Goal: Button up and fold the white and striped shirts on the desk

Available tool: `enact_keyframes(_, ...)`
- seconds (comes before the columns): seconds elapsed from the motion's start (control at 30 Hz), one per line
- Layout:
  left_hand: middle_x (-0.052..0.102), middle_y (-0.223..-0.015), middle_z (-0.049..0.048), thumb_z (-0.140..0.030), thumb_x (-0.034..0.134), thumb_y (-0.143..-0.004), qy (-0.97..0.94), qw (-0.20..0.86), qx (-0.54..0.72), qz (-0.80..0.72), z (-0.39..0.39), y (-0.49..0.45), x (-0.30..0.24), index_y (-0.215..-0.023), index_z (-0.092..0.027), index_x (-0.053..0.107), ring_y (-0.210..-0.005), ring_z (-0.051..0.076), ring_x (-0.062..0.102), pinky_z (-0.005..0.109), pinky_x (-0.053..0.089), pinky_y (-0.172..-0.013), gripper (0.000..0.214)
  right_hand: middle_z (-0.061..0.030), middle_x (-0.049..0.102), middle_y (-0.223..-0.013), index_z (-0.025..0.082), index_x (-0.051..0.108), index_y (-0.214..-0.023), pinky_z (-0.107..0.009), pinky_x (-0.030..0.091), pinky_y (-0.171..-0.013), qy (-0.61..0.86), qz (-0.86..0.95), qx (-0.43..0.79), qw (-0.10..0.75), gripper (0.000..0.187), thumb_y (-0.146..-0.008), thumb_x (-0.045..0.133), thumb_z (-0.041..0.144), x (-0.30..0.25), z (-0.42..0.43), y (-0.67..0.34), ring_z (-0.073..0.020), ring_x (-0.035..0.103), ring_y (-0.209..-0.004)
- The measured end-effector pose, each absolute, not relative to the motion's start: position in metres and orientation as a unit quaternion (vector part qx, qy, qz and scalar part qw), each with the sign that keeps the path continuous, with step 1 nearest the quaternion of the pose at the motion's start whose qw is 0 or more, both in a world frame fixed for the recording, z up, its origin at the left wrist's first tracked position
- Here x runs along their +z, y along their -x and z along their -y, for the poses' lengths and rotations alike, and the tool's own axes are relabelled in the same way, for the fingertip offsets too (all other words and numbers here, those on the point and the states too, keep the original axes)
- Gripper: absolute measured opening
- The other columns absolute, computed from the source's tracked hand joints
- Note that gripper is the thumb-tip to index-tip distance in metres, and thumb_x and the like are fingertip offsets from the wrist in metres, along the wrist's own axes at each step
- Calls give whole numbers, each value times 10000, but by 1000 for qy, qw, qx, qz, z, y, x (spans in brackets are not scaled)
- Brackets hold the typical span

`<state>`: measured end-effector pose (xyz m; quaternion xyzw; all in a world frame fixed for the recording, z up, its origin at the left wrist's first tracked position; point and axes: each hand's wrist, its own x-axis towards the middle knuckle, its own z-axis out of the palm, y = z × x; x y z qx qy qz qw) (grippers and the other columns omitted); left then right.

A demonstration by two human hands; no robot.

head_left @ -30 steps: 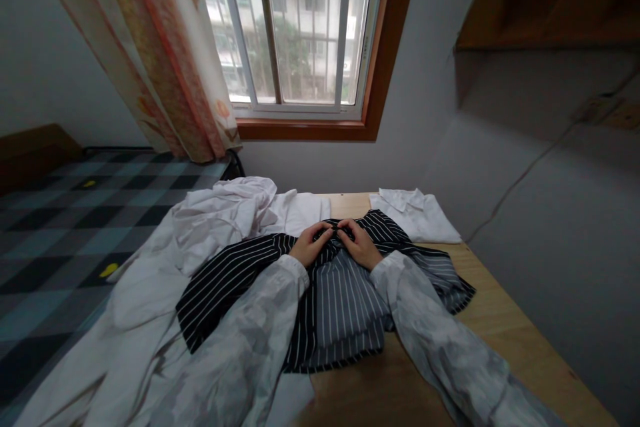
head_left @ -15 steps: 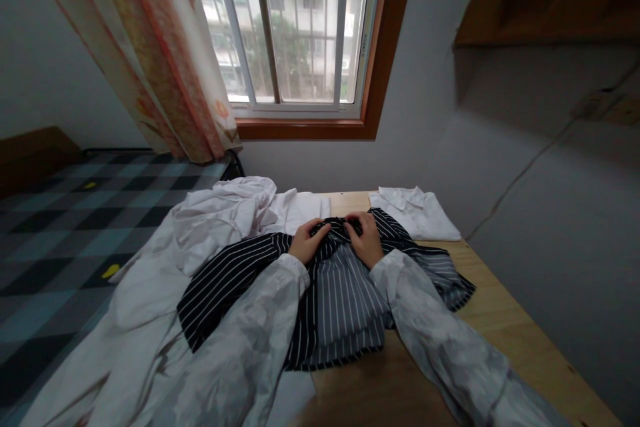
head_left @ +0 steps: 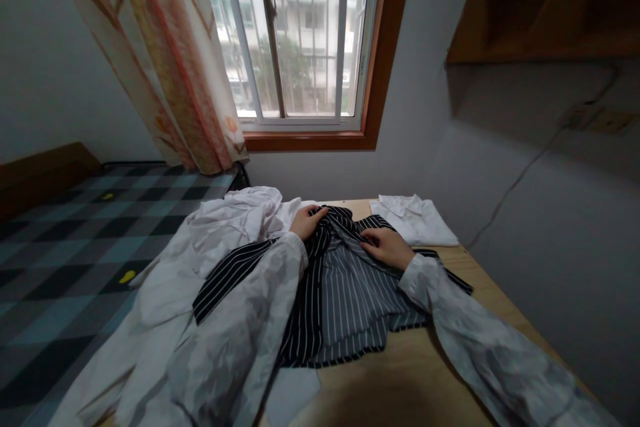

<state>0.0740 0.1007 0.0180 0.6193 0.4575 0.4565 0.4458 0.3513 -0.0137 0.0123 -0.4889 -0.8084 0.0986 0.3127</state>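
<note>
A black shirt with white stripes (head_left: 350, 300) lies spread and rumpled in front of me, its greyer inner side partly turned up. At its far edge, by the bunched collar, my left hand (head_left: 306, 221) pinches the cloth between thumb and fingers. My right hand (head_left: 389, 248) is lower and to the right, fingers curled and closed on a fold of the same shirt. One striped sleeve (head_left: 233, 270) stretches left, partly under my left forearm.
White clothes (head_left: 215, 240) are heaped on the left. A folded white shirt (head_left: 415, 220) lies at the back right of the wooden table (head_left: 400, 380). White paper-like sheet (head_left: 293, 393) pokes out near the front. A checked bed (head_left: 125, 213) stands left; a wooden shelf (head_left: 540, 53) hangs upper right.
My right hand has moved right and towards me from the collar, drawing shirt cloth with it. The left hand stays at the collar. The view has tilted slightly up.
</note>
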Motion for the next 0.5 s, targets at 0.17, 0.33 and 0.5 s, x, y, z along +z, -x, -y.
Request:
enact_keyframes(0.17, 803, -921, 79, -462, 853, -822, -651, 361, 474, -469, -155, -93, 86, -985, -164, 783, -884, 255, 739, 366, 555, -872, 346, 18, 692, -740, 224, 766, -1006, -290, 408, -636, 505, 785, 123, 337, 150, -912, 719, 330, 53, -19, -356, -185, 610, -662)
enact_keyframes(0.33, 686, -1390, 241, -172, 905, -721, -649, 264, 461, -544, -165, -94, 115, -1276, -101, 673, -1280, 348, 643, 474, 430, -1139, 606, -1, 716, -796, 234, 713, -951, -287, 419, -662, 580, 716, 61, 383, 80, -901, 719, 296, 61, -47, -346, -194, 635, -718)
enact_keyframes(0.5, 680, -1353, 199, -208, 761, -876, -773, 88, 353, -520, -98, -77, 76, -1221, -178, 699, -1262, 381, 634, 476, 424, -1122, 352, 16, 746, -797, 235, 693, -926, -265, 428, -652, 567, 751, 147, 305, 83, -871, 752, 252, 23, -36, -330, -172, 668, -706)
